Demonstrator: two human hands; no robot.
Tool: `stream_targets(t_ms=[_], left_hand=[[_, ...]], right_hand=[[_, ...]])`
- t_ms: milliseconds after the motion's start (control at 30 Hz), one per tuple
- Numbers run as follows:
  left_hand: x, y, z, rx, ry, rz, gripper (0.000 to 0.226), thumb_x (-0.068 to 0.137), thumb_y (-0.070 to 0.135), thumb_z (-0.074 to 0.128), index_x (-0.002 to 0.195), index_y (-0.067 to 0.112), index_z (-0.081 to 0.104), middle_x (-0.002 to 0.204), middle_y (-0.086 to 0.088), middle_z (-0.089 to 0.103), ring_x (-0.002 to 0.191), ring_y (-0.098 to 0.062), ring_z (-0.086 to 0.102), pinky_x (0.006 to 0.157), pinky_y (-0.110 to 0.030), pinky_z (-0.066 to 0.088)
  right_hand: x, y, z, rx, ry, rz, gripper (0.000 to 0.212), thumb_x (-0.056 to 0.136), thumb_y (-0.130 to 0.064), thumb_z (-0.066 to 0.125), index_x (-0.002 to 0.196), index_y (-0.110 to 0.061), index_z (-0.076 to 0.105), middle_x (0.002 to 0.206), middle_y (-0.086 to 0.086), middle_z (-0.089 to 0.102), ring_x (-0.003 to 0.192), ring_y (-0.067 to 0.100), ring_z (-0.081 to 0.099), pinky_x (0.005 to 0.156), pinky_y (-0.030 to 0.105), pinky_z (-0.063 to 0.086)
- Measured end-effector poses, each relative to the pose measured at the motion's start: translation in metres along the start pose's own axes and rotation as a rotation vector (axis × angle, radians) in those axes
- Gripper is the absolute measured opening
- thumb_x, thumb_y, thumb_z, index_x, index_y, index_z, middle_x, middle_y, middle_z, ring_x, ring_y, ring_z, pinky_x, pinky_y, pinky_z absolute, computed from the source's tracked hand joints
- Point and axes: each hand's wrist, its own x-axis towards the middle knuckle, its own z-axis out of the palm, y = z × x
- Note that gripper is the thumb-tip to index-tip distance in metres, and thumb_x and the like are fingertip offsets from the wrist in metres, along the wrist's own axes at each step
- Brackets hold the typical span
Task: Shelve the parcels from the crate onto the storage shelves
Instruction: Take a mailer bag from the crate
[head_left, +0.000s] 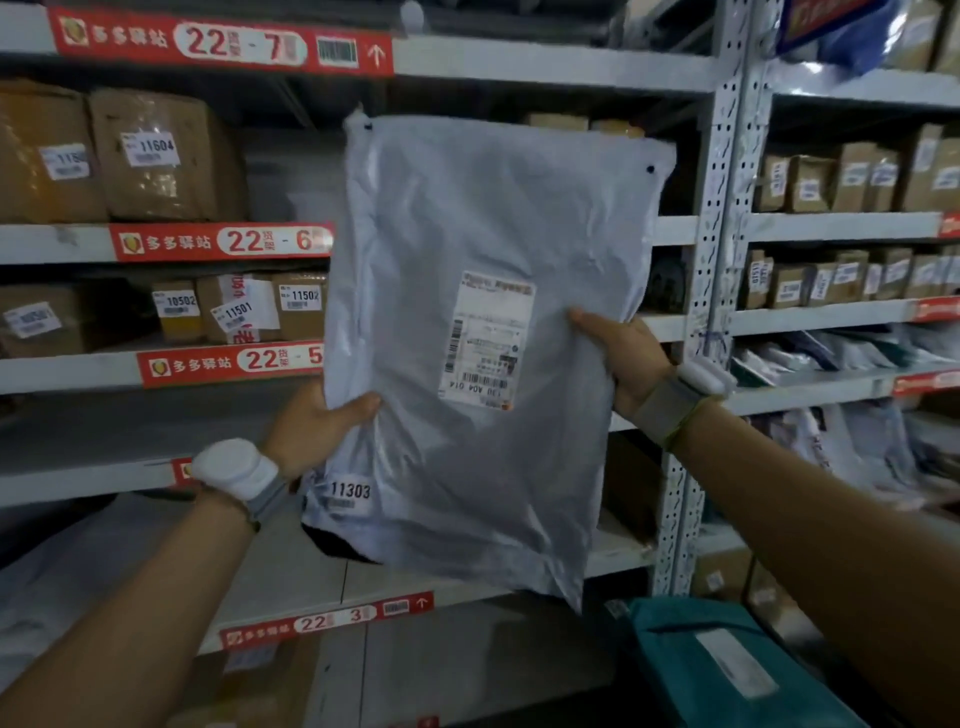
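In the middle of the frame a large grey plastic parcel (467, 208) is held upright in the air, in front of the metal storage shelves (550, 65). The left hand (317, 426) grips its left edge low down: the thumb lies on the front, and the other fingers are hidden behind the bag. The right hand (623, 358) grips the right edge a little higher, in the same way, with the thumb in front. A white shipping label (488, 340) is on the front of the parcel, and a small sticker (350, 491) reading 11303 is near its lower left corner. Brown cardboard boxes (166, 156) with number stickers stand on the shelves at the upper left. Red shelf signs (218, 44) run along the shelf edges. A teal parcel (727, 660) lies at the lower right.
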Motion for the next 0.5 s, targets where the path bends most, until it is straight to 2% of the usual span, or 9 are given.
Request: stream_targets(t_ms=[67,133,200,300,367,400,433,500], left_hand=[[-0.012,-0.020,-0.004,0.023,-0.049,-0.048,0.011,0.093,0.015,0.065,0.098,0.025,0.067,0.092,0.013,0.070,0.079,0.003,0.068,0.073,-0.015,0.053],[-0.026,-0.042,-0.009,0.061,-0.080,-0.118,0.014,0.093,0.016,0.066,0.101,0.027,0.067,0.092,0.017,0.068,0.078,0.004,0.067,0.080,-0.022,0.051],[-0.040,-0.067,-0.016,0.094,-0.104,-0.209,0.017,0.092,0.016,0.067,0.108,0.023,0.065,0.095,0.017,0.068,0.084,-0.002,0.066,0.087,-0.028,0.052],[-0.066,-0.101,-0.023,0.148,-0.147,-0.330,0.017,0.090,0.025,0.071,0.106,0.025,0.067,0.101,0.009,0.069,0.091,-0.011,0.065,0.100,-0.038,0.049],[-0.084,-0.129,-0.026,0.174,-0.228,-0.463,0.018,0.092,0.017,0.067,0.110,0.020,0.065,0.108,0.002,0.067,0.092,-0.015,0.063,0.099,-0.035,0.046],[-0.092,-0.145,-0.030,0.203,-0.253,-0.521,0.025,0.093,0.013,0.066,0.118,0.017,0.062,0.113,0.000,0.064,0.096,-0.017,0.061,0.095,-0.031,0.044],[-0.096,-0.153,-0.030,0.231,-0.280,-0.538,0.031,0.093,0.013,0.065,0.123,0.016,0.059,0.116,-0.001,0.062,0.100,-0.018,0.059,0.092,-0.028,0.042],[-0.104,-0.169,-0.034,0.275,-0.337,-0.603,0.037,0.093,0.014,0.067,0.129,0.011,0.059,0.118,-0.002,0.061,0.102,-0.019,0.058,0.089,-0.025,0.041]], right_hand=[[-0.008,0.029,-0.002,-0.026,0.063,0.057,0.037,0.087,-0.015,0.074,0.123,-0.009,0.066,0.115,0.010,0.072,0.100,0.030,0.070,0.086,0.046,0.059],[-0.022,0.064,-0.001,-0.063,0.100,0.131,0.031,0.087,-0.013,0.073,0.118,-0.011,0.067,0.112,0.011,0.072,0.095,0.028,0.071,0.083,0.044,0.060],[-0.037,0.097,-0.001,-0.053,0.090,0.242,0.027,0.087,-0.016,0.073,0.113,-0.014,0.068,0.111,0.011,0.073,0.096,0.031,0.071,0.087,0.048,0.058],[-0.064,0.138,-0.006,-0.057,0.063,0.388,0.039,0.089,-0.026,0.072,0.124,-0.013,0.063,0.110,0.008,0.073,0.099,0.030,0.070,0.088,0.048,0.057],[-0.082,0.176,-0.004,-0.074,0.021,0.473,0.030,0.091,-0.024,0.070,0.117,-0.014,0.064,0.098,0.003,0.072,0.089,0.025,0.069,0.073,0.039,0.058],[-0.091,0.194,0.000,-0.097,0.003,0.517,0.026,0.090,-0.023,0.070,0.115,-0.015,0.064,0.094,0.000,0.072,0.085,0.022,0.069,0.068,0.035,0.057],[-0.098,0.205,-0.004,-0.126,0.004,0.533,0.029,0.089,-0.022,0.072,0.116,-0.016,0.063,0.093,0.000,0.071,0.085,0.022,0.069,0.068,0.036,0.057],[-0.110,0.229,-0.010,-0.185,-0.030,0.602,0.040,0.087,-0.022,0.075,0.123,-0.016,0.059,0.104,0.004,0.070,0.096,0.028,0.067,0.082,0.044,0.057]])
